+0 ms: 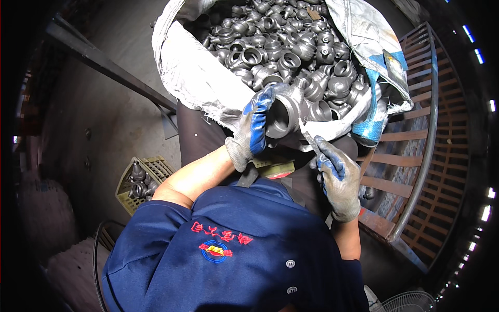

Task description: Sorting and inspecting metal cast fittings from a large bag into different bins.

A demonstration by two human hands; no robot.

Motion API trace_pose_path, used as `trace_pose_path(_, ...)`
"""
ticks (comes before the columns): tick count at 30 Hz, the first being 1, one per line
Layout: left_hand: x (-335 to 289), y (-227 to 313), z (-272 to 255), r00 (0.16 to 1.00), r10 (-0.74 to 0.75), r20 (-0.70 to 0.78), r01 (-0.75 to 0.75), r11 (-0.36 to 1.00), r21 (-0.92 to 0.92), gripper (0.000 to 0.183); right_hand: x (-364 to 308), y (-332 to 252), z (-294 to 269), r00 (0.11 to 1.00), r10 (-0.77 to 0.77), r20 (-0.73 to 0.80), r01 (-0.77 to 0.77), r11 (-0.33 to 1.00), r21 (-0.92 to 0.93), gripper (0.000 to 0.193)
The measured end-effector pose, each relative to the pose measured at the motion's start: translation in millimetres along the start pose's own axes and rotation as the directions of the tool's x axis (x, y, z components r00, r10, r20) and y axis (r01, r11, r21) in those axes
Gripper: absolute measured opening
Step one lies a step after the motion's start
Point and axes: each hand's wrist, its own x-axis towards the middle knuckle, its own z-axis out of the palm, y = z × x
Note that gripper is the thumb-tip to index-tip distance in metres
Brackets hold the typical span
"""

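Note:
My left hand (253, 125), in a grey and blue work glove, is closed around a dark grey metal valve body (282, 115). The wide round mouth of that part faces toward me, and its threaded neck points up and away. My right hand (338, 177), gloved the same way, grips a slim knife-like tool (307, 136). Its pale tip meets the side of the valve body or lies just in front of it; I cannot tell which. Right behind both hands, a white woven bulk bag (195, 73) is heaped with similar metal castings (273, 49).
At the lower left stands a yellowish plastic crate (161, 167) with several castings in it. A metal-framed slatted rack (403, 160) runs along the right. A steel bar (104, 60) crosses the upper left. A fan guard (408, 301) shows at the bottom right.

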Motion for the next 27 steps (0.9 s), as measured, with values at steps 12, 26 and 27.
trace_pose_path(12,-21,46,34,0.995,-0.102,-0.024,0.093,0.963,-0.252,0.041,6,7,-2,0.969,-0.230,-0.087,0.211,0.959,-0.189,0.032)
trace_pose_path(26,-7,-2,-1,0.996,-0.051,0.080,0.036,0.984,0.172,0.051,7,0,-4,0.938,-0.343,-0.048,0.283,0.839,-0.465,0.036)
trace_pose_path(27,-7,-4,1,0.998,-0.044,0.052,0.036,0.989,0.141,0.048,7,0,-3,0.925,-0.377,-0.036,0.312,0.813,-0.492,0.035)
